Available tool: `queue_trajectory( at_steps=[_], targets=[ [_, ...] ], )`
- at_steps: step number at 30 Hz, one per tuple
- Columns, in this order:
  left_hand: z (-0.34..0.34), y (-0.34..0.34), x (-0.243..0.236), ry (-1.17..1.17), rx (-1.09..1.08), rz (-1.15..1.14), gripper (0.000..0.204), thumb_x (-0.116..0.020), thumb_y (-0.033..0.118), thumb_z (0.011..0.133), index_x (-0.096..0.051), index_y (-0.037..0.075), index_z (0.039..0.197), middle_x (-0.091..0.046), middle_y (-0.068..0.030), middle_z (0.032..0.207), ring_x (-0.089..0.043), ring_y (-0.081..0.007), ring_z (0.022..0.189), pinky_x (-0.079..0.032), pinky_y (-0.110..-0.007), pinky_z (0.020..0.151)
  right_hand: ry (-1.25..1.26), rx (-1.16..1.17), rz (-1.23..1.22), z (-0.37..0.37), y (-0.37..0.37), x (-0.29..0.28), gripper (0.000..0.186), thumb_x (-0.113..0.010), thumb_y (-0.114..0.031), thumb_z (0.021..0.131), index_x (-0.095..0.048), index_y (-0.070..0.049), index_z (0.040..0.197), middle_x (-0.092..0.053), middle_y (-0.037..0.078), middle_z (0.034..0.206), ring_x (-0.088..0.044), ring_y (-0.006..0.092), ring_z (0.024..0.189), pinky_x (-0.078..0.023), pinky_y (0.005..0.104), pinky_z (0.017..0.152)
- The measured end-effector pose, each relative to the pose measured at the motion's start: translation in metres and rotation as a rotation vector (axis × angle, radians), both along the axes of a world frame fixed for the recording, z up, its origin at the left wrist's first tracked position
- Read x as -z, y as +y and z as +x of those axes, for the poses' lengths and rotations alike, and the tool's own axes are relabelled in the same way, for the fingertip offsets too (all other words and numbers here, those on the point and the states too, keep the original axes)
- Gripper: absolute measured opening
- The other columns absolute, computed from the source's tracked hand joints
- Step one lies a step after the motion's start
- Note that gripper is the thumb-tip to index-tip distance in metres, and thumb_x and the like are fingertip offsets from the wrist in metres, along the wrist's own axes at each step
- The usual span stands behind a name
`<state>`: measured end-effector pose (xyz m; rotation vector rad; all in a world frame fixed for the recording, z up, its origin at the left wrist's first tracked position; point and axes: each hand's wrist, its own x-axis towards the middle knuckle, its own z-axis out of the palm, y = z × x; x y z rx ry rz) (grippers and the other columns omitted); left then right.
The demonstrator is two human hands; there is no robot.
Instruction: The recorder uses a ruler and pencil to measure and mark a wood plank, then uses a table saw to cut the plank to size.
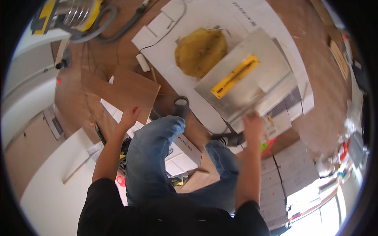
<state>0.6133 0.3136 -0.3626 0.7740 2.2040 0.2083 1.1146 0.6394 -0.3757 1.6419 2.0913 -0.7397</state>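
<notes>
My left hand (pixel 132 114), its fingers curled in, is in front of the lower edge of a brown board (pixel 130 88). Whether it grips the board or something small is hidden. My right hand (pixel 254 125) is smeared by motion beside the near edge of a grey metal plate (pixel 244 49), and its fingers do not show clearly. Fixed across that plate is a yellow strip with dark marks (pixel 235 76). Just left of the plate rests a round, dirty yellow piece (pixel 201 51). Both lie over a large white sheet (pixel 161 43).
Below my knees lies a white carton (pixel 185 151). Top left stands a yellow vacuum cleaner (pixel 73 15) with a grey hose (pixel 106 25). White boxes (pixel 293 169) are stacked at lower right, and a white panel (pixel 55 173) is at left. A cable (pixel 167 33) crosses the sheet.
</notes>
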Motion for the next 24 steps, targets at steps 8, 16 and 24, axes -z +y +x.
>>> queue_trajectory(
  at_steps=[8, 16, 24],
  targets=[
    [-0.069, 0.066, 0.105, 0.608, 0.263, 0.185, 0.024, -0.061, 0.027, 0.102, -0.073, 0.011, 0.114, -0.065, -0.0111, 0.125, -0.059, -0.0321, 0.122, -0.044, -0.046, 0.103, -0.348, 0.098, -0.265, 0.201, 0.020, 0.076, 0.044, -0.062, -0.036, 0.091, -0.069, 0.002, 0.112, -0.072, 0.030, 0.102, -0.071, 0.0464, 0.102, -0.055, 0.0552, 0.086],
    [-0.097, 0.101, 0.162, 0.356, 0.826, -0.011, 0.030, -0.057, 0.031, 0.099, -0.074, 0.011, 0.085, -0.074, -0.0082, 0.093, -0.066, -0.0280, 0.099, -0.044, -0.045, 0.099, 0.693, 0.458, 0.485, 0.125, 0.320, 0.129, 0.048, -0.048, -0.039, 0.109, -0.069, 0.000, 0.126, -0.072, 0.022, 0.123, -0.068, 0.0320, 0.112, -0.052, 0.0438, 0.098],
    [-0.098, 0.095, 0.148, 0.443, 0.788, 0.386, 0.034, -0.058, 0.026, 0.092, -0.064, 0.011, 0.061, -0.070, -0.0066, 0.071, -0.065, -0.0293, 0.076, -0.048, -0.043, 0.076, 0.373, 0.643, -0.543, 0.130, 0.402, 0.131, 0.058, -0.048, -0.047, 0.105, -0.067, -0.001, 0.135, -0.069, 0.017, 0.134, -0.067, 0.0290, 0.117, -0.050, 0.0396, 0.103]
  ],
)
